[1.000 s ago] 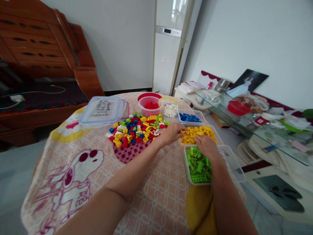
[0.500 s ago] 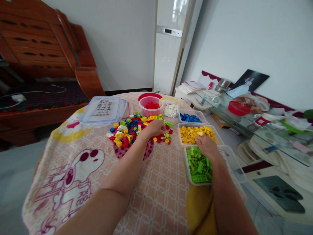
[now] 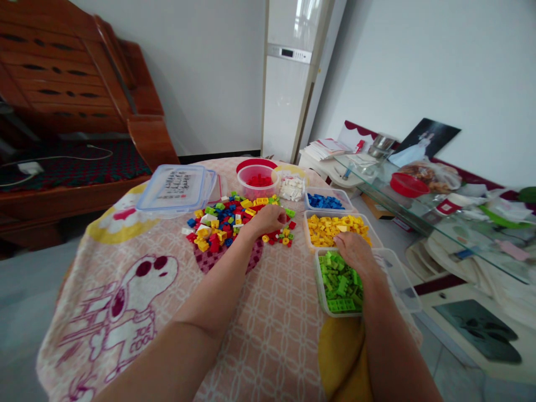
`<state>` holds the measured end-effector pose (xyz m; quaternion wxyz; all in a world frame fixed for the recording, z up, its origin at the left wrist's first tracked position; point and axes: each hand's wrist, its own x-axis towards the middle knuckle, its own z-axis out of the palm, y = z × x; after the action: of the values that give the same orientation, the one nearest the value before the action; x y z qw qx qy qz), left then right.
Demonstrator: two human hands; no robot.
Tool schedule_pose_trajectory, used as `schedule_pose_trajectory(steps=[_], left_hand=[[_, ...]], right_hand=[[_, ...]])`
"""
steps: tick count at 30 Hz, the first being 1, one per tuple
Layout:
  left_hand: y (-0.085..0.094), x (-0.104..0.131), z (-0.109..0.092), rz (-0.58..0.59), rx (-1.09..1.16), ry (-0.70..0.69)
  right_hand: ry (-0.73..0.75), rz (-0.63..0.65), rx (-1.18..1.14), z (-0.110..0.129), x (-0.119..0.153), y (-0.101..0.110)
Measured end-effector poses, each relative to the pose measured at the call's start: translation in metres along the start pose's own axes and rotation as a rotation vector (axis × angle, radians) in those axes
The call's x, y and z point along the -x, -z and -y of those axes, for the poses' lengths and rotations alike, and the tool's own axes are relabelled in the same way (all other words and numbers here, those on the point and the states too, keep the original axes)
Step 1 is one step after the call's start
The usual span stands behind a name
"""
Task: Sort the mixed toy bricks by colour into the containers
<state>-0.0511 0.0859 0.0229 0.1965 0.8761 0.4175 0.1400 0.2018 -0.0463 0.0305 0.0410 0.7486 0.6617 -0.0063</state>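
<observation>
My left hand (image 3: 270,219) is over the right side of a mixed pile of toy building bricks (image 3: 221,220) in red, yellow, blue, green and white. Its fingers are pinched together among the bricks, and whatever they hold is hidden. My right hand (image 3: 354,249) reaches over the near edge of a clear box of yellow bricks (image 3: 322,230). The fingers there are curled in and touch the yellow bricks; I cannot make out anything in them. Right below it, partly covered by my right forearm, stands a box of green bricks (image 3: 338,282).
A box of blue bricks (image 3: 324,202), a heap of white bricks (image 3: 292,187) and a round tub with red bricks (image 3: 258,180) stand farther back. Stacked clear lids (image 3: 171,190) lie at the left. A cluttered glass shelf (image 3: 435,223) is beyond the table's right side.
Both hands stay in nearly the same places. A red brick seen just right of my left fingertips no longer shows there.
</observation>
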Motion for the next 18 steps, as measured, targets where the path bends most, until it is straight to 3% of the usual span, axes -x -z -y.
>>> schedule_pose_trajectory(steps=[4,8,14,18], left_hand=[[0.004,0.000,-0.005,0.002,0.111,-0.047],[0.005,0.000,-0.017,-0.067,0.207,-0.080],[-0.014,-0.001,-0.050,-0.070,0.300,-0.178],[-0.023,-0.001,-0.057,-0.027,0.375,-0.222]], right_hand=[[-0.003,0.008,-0.003,0.000,0.000,0.000],[0.000,0.004,-0.001,0.000,0.000,0.001],[0.001,0.003,0.000,0.001,0.001,0.001],[-0.002,0.000,-0.006,0.001,0.000,0.001]])
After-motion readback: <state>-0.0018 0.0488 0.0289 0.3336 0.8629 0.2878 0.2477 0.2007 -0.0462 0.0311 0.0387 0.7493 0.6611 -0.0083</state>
